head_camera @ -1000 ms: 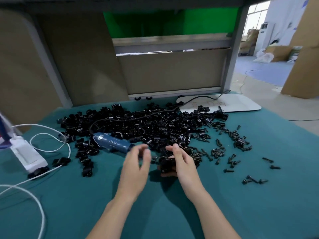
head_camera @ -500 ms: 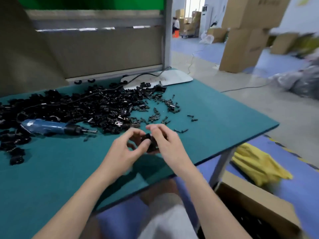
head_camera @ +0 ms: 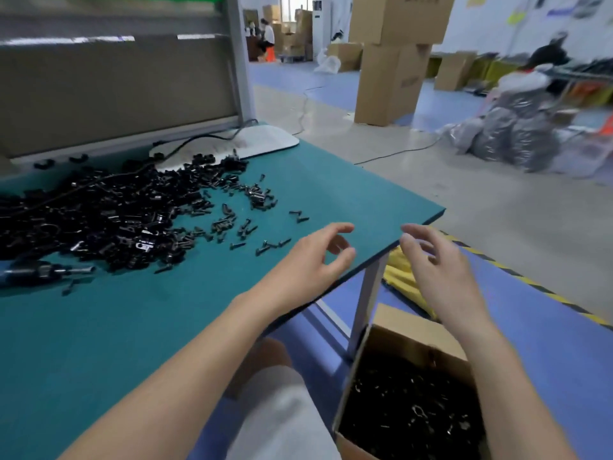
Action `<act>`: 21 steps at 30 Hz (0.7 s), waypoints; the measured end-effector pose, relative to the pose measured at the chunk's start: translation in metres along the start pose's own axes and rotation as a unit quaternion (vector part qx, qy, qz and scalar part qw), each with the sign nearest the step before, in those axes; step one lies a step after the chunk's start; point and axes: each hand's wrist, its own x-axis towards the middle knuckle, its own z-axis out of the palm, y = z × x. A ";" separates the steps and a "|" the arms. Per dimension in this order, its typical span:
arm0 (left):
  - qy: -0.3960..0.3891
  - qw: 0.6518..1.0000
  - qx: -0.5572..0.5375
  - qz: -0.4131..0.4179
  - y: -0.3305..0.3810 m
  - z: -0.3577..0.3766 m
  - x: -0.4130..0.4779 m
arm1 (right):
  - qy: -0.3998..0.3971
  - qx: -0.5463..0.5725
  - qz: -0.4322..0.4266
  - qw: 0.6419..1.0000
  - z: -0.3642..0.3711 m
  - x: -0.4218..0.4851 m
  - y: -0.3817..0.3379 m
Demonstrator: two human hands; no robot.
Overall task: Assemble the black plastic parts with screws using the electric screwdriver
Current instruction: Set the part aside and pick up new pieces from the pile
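The person's left hand (head_camera: 311, 257) hovers over the near right corner of the teal-topped work table (head_camera: 166, 327), fingers loosely spread and holding nothing. The right hand (head_camera: 438, 263) hangs just past the table's edge, also relaxed and empty, above a crumpled yellow cloth (head_camera: 403, 287) and an open brown cardboard box (head_camera: 408, 330) of dark parts on the floor. The heap of small black plastic parts (head_camera: 99, 214) lies well to the left of both hands. Loose black screws (head_camera: 243, 227) are scattered between heap and left hand. The electric screwdriver with its metal bit (head_camera: 49, 270) lies at the far left.
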 end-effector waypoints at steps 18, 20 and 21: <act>0.300 0.681 0.316 -0.589 -0.162 -0.235 -0.266 | -0.309 -0.250 -0.223 0.890 0.348 -0.017 -0.156; 0.301 0.671 0.296 -0.610 -0.175 -0.247 -0.264 | -0.299 -0.265 -0.220 0.890 0.369 -0.012 -0.162; 0.299 0.670 0.296 -0.612 -0.182 -0.253 -0.262 | -0.296 -0.267 -0.217 0.891 0.376 -0.008 -0.164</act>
